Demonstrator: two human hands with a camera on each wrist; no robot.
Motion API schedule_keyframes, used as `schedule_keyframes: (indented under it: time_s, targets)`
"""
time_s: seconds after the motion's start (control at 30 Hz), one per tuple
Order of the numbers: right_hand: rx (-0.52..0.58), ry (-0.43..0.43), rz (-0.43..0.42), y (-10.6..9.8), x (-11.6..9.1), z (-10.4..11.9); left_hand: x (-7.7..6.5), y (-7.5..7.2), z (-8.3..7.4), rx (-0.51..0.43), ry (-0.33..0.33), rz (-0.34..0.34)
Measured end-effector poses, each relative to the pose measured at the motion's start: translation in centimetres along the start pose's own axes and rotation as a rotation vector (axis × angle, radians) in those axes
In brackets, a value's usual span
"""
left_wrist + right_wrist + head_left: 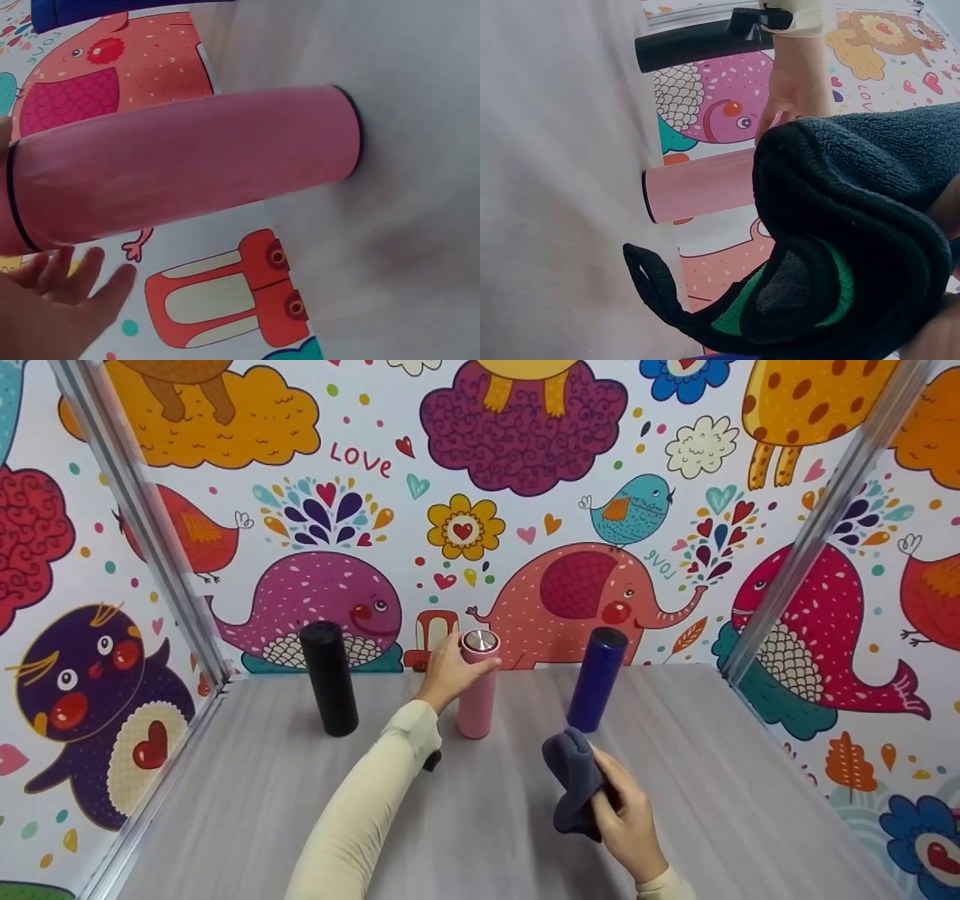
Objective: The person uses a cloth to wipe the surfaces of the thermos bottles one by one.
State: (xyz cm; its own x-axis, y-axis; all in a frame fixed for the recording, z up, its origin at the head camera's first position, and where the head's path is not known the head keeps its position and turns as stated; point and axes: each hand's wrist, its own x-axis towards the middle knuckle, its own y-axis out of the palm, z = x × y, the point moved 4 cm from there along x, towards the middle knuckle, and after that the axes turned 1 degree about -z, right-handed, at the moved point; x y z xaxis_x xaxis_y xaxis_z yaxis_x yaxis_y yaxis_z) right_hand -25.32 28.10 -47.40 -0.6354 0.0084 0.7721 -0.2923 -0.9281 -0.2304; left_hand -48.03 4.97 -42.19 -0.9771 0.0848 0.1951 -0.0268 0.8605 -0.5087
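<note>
A pink bottle (pixel 476 701) with a shiny metal top stands upright on the table. My left hand (pixel 452 671) is at its upper end, thumb across the front near the lid and the other fingers on the left side. In the left wrist view those fingers (pixel 112 289) look spread and loosely extended beside the pink bottle (pixel 195 161). With my right hand (pixel 628 821) I grip a folded dark blue-grey towel (pixel 571 784) above the table. The right wrist view shows the towel's black edging, green patches inside and a hanging loop (pixel 656 281).
A black bottle (pixel 330 679) stands upright to the left of the pink one, and a dark blue bottle (pixel 598 679) to its right, just beyond the towel. The grey table (pixel 465 825) ends at a patterned back wall; metal posts (pixel 146 525) mark the corners.
</note>
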Motion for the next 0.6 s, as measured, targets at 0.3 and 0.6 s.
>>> schedule_keyframes:
  time_s: [0.3,0.6]
  targets:
    - [-0.015,0.001,-0.003,-0.5,0.4,0.4,-1.5,-1.3,-0.8,-0.011,0.098,0.012]
    - [0.006,-0.031,-0.016,-0.1,0.9,0.6,-6.4,-3.8,-2.4,-0.056,0.217,0.045]
